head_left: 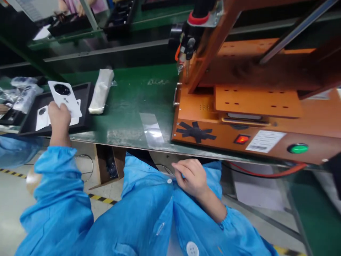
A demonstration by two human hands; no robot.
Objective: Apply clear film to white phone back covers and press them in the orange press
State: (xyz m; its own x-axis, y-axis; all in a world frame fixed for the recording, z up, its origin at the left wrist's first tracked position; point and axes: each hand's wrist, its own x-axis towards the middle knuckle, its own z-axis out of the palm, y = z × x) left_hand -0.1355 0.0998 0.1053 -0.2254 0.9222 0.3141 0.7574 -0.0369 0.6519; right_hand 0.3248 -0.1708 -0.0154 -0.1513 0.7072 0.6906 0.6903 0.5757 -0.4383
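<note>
At the left, my left hand [59,115] is closed on a white phone back cover [69,101] with a large round black camera area. The cover is tilted above a black tray [84,93]. In that tray lie more white covers [41,119], partly hidden by my hand and the held cover. My right hand [192,176] hovers in front of my blue smock, below the bench edge. Its fingers are curled in together, and nothing shows in them.
An orange press machine [262,103] with a green button and a lit red switch stands at the right. A white wrapped bundle [101,91] lies beside the tray on the green bench [128,103]. Plastic-wrapped items [25,94] sit far left. Another person's hands [80,8] show behind.
</note>
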